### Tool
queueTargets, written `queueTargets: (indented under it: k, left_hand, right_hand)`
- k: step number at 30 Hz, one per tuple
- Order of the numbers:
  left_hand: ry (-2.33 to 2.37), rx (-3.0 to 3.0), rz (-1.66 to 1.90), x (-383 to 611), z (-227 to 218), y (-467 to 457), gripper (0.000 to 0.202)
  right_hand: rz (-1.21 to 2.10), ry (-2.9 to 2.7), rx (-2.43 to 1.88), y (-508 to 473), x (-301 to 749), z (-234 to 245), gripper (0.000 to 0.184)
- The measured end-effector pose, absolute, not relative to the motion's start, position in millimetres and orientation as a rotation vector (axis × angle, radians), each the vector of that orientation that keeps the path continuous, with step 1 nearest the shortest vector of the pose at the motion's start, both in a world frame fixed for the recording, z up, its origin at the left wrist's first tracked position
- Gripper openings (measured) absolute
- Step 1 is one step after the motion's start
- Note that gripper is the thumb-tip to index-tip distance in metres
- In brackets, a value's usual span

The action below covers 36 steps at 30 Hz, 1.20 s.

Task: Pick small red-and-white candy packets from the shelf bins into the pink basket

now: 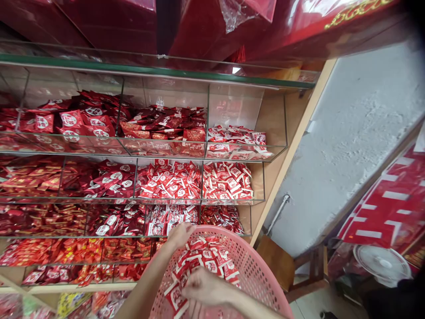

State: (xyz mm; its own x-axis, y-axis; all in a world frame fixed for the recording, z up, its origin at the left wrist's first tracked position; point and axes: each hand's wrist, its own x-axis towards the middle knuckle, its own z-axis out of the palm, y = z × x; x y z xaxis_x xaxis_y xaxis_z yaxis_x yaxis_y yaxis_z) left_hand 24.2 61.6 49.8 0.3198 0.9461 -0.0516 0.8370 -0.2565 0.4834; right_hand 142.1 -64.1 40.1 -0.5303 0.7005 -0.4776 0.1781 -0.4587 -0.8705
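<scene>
A pink perforated plastic basket (pixel 265 274) holds a heap of small red-and-white packets (pixel 212 257), at the lower middle of the head view. My left hand (pixel 179 235) is at the basket's far left rim, closed over it, with some fingers hidden. My right hand (pixel 202 287) reaches into the basket from the lower right, slightly blurred. Its fingers are curled in and pinch a red packet (pixel 175 297) at the left side of the heap. Just beyond the basket are glass compartments filled with similar packets (pixel 172 215).
Tiered glass-fronted shelves (pixel 169 199) with red packets stretch to the left. Large red boxes (pixel 206 26) sit on the glass shelf above. A wooden stool (pixel 275 261) stands at the right by the grey wall (pixel 358 119), near a white fan (pixel 381 261).
</scene>
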Motion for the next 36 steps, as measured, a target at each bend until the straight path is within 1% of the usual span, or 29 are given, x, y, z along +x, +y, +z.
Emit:
queueTargets:
  k: [1,3,5,7,9,11,12,14,19,21,28,36]
  left_hand:
    - [1.574,2.170,0.348,24,49,62,0.042]
    - [1.568,2.165,0.341,24,49,62,0.043]
    - [1.567,2.157,0.329,24,48,62,0.043]
    - [1.574,2.148,0.323,24,48,62,0.043]
    - [1.578,2.138,0.317,24,48,62,0.044]
    - [1.576,2.141,0.313,23,47,62,0.045]
    - [1.575,2.154,0.314,23,47,62,0.045]
    - [1.577,2.189,0.323,22,46,62,0.045]
    - [1.599,2.233,0.307,22,46,62,0.046]
    - [1.597,2.238,0.308,22,46,62,0.047]
    - [1.569,2.271,0.310,22,47,61,0.044]
    - [1.585,2.254,0.297,23,50,59,0.043]
  right_hand:
    - [1.906,-1.527,-1.216,-58,150,62,0.019]
    - [1.438,-1.689,-1.228,-40,168,106,0.022]
    - [0.804,-1.829,-1.253,-17,189,143,0.028]
    - [0.225,-1.899,-1.310,11,210,171,0.029]
    - [-0.170,-1.953,-1.372,42,229,188,0.031]
    - [-0.413,-1.992,-1.485,71,245,197,0.035]
    - [-0.468,-2.019,-1.536,84,251,200,0.038]
    - [-0.469,-2.069,-1.633,107,259,204,0.043]
    - [-0.226,-2.134,-1.764,136,264,206,0.056]
    - [-0.216,-2.140,-1.759,140,262,202,0.056]
    - [-0.369,-2.198,-1.630,119,260,184,0.051]
    - [-0.302,-2.217,-1.557,86,266,168,0.050]
